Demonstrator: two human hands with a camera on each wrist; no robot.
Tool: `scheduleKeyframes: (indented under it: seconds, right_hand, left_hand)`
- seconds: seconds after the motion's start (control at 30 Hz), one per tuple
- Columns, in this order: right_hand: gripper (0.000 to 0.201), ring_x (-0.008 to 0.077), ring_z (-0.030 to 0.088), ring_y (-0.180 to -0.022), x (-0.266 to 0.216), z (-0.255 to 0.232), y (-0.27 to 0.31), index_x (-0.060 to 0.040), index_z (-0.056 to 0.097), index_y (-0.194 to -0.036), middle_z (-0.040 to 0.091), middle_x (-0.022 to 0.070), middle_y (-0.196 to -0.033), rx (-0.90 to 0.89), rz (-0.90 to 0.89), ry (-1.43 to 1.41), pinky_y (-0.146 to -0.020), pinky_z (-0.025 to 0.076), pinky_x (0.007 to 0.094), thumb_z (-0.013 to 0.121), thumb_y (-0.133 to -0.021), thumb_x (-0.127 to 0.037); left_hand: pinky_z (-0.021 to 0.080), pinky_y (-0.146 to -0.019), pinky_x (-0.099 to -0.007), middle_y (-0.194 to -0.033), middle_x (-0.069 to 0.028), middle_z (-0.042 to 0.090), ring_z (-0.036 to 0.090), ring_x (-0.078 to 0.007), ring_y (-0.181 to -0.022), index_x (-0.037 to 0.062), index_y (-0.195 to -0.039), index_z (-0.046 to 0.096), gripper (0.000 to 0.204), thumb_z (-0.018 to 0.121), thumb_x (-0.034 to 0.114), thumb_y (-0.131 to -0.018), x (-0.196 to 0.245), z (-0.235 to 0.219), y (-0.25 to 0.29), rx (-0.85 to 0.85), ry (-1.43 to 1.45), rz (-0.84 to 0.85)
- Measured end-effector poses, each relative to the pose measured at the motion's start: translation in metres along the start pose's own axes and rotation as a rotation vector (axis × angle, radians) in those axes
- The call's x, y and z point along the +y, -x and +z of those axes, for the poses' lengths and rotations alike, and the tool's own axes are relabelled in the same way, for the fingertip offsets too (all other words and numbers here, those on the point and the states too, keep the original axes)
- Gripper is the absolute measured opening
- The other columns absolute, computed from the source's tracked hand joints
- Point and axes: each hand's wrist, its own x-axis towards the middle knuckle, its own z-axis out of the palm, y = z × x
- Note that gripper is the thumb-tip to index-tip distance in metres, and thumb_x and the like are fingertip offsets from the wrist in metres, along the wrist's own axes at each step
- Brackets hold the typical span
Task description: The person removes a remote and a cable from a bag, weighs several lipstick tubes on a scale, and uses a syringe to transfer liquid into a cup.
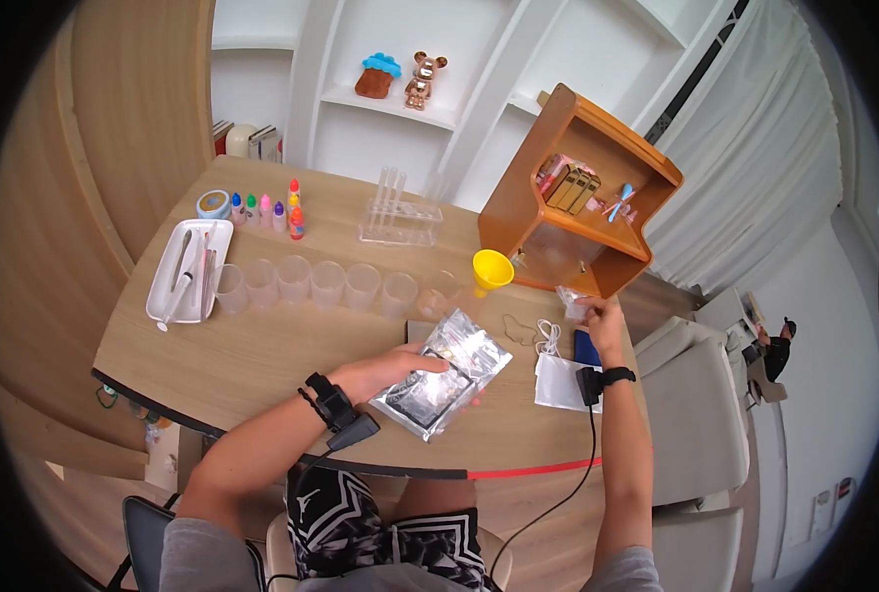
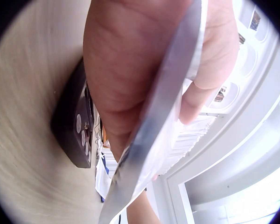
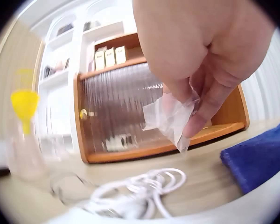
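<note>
My left hand (image 1: 388,373) grips a shiny silver foil bag (image 1: 474,345) above the front of the table, its thumb lying across the top. In the left wrist view the foil bag (image 2: 151,135) appears edge-on between thumb and fingers. A dark box (image 2: 72,119) with round marks on one side sits on the table beside that hand. Over by the wooden cabinet, my right hand (image 1: 605,326) pinches a small, crumpled clear plastic bag (image 3: 165,119) between thumb and fingertips. What is inside the small bag is too blurred to make out.
Near my right hand lie a white cable (image 1: 549,337), a blue cloth (image 3: 259,156) and a white flat packet (image 1: 556,385). A yellow funnel (image 1: 493,266) stands in a clear flask. Several plastic cups (image 1: 328,284), a test tube rack (image 1: 400,235) and a white tray (image 1: 168,266) stand farther back.
</note>
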Motion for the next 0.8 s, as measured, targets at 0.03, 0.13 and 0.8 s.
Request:
scheduleKeyframes:
  seconds: [0.03, 0.13, 0.8]
  right_hand:
    - [0.031, 0.0308, 0.073, -0.079, -0.001, -0.003, 0.003, 0.0052, 0.075, -0.094, 0.073, 0.0191, -0.100, 0.042, 0.029, -0.309, -0.078, 0.063, 0.0335, 0.046, -0.087, 0.012]
    - [0.026, 0.0225, 0.070, -0.086, -0.018, -0.019, 0.016, 0.0093, 0.072, -0.097, 0.069, 0.0136, -0.102, -0.054, 0.143, -0.593, -0.078, 0.065, 0.0350, 0.046, -0.091, 0.010]
    - [0.037, 0.0351, 0.074, -0.097, -0.127, -0.003, 0.070, 0.0050, 0.065, -0.123, 0.069, 0.0218, -0.112, -0.497, 0.168, -0.741, -0.080, 0.066, 0.0344, 0.062, -0.087, 0.015]
  left_hand:
    - [0.051, -0.107, -0.0476, -0.142, -0.0291, 0.054, 0.059, -0.0410, -0.128, -0.0028, -0.150, 0.035, 0.062, 0.063, 0.012, -0.097, 0.000, -0.001, 0.000, -0.012, -0.006, 0.005]
    - [0.051, -0.107, -0.0479, -0.142, -0.0296, 0.053, 0.059, -0.0419, -0.128, -0.0027, -0.150, 0.034, 0.063, 0.063, 0.013, -0.097, -0.001, -0.003, -0.002, -0.028, -0.017, 0.009]
    - [0.050, -0.108, -0.0491, -0.140, -0.0324, 0.053, 0.060, -0.0436, -0.125, -0.0071, -0.148, 0.034, 0.069, 0.065, 0.029, -0.098, -0.001, -0.002, 0.002, -0.017, 0.018, 0.005]
